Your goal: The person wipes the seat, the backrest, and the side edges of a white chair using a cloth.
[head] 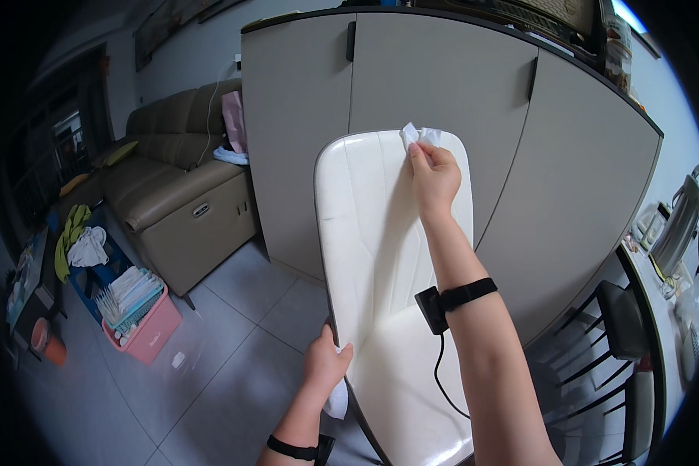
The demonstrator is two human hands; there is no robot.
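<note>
A white padded chair with a dark rim stands before me, its backrest turned towards me and its seat nearer. My right hand pinches a white wipe or tissue against the top edge of the backrest. At the left side of the chair, low on the backrest's edge, is my left hand, with a second white cloth or wipe held in it and hanging below the palm. Both wrists or forearms wear black straps with small devices; a black cable runs from the right one.
Behind the chair stands a grey cabinet. A brown leather sofa is at the left, with a pink bin of folded items and a blue chair nearby. Dark chairs and a table stand at the right.
</note>
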